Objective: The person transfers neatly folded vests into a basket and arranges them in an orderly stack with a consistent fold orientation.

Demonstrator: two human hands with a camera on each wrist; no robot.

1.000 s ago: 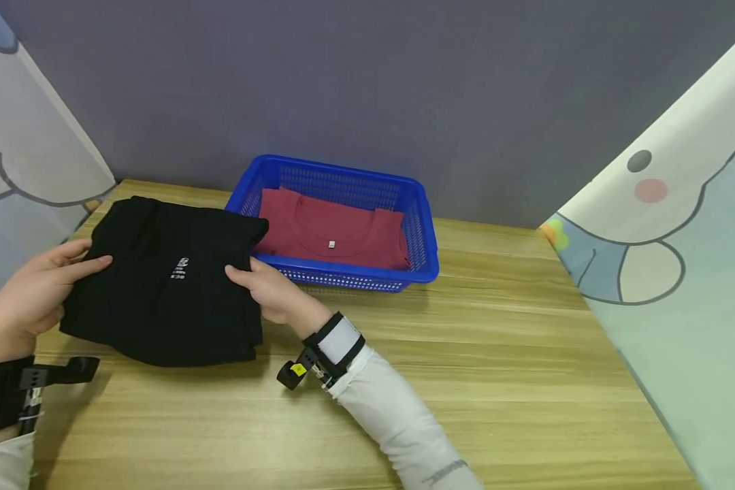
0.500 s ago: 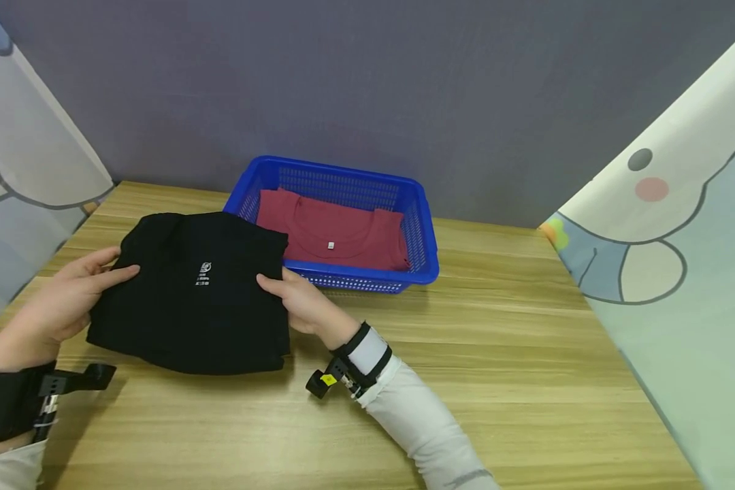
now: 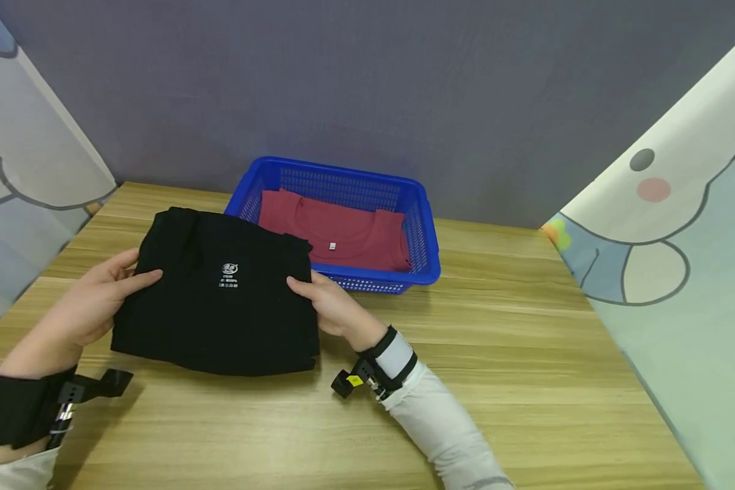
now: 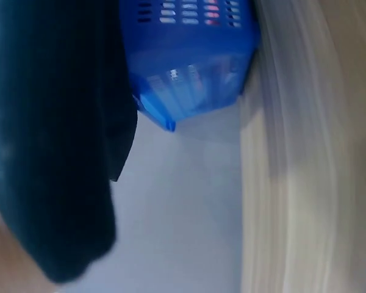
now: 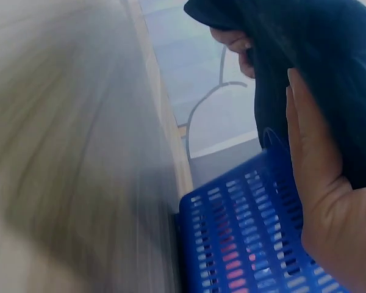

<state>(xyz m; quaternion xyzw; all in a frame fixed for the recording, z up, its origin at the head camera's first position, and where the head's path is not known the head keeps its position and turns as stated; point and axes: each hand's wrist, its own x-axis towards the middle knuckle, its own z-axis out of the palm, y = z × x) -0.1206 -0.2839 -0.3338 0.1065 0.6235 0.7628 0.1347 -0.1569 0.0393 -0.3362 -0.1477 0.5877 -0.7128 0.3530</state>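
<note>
A folded black shirt (image 3: 220, 323) with a small white print is held up over the table in the head view. My left hand (image 3: 101, 299) pinches its left side, thumb on top. At the right side my right hand (image 3: 339, 306) grips it the same way, with fingers underneath, as the right wrist view shows. Behind the shirt stands a blue plastic basket (image 3: 373, 274), whose front left corner the cloth covers. Inside lies a folded red shirt (image 3: 355, 235), its round neckline and white tag showing. Dark cloth (image 4: 55, 140) fills the left of the left wrist view.
The wooden table (image 3: 496, 354) extends to the right and in front of the basket. A grey wall panel (image 3: 465, 102) rises right behind it. Cartoon-printed sheets (image 3: 680, 272) flank the table on both sides. Each wrist carries a strapped camera.
Both hands have carried the black shirt to the right, so it overlaps more of the basket's front left. The white print faces up more plainly now. Basket and red shirt have stayed put.
</note>
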